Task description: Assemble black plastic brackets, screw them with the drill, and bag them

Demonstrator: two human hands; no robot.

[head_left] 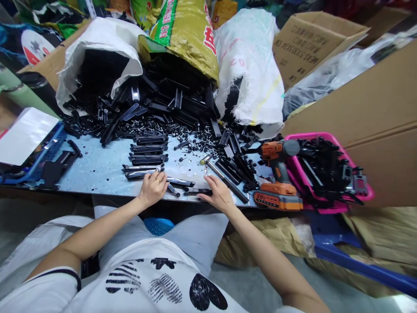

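My left hand (153, 188), a ring on one finger, is closed with curled fingers over a long black plastic bar (180, 181) near the table's front edge. A small black link-like piece (173, 190) lies just beside those fingers. My right hand (219, 193) has its thumb and fingers closed around the right end of a short black plastic part (194, 191); its fingertips partly hide that end. Directly right of this hand lies a small hammer (221, 174) with a yellowish tip. Above my left hand, several assembled black plastic pieces (148, 148) lie in a stacked row.
An orange cordless drill (276, 174) stands at the right, beside a pink basket (325, 137) of black parts. Loose screws (198, 143) and black pieces cover the table's back. White sacks (250, 65) and a yellow sack (185, 39) stand behind. A blue basket (54, 141) sits left.
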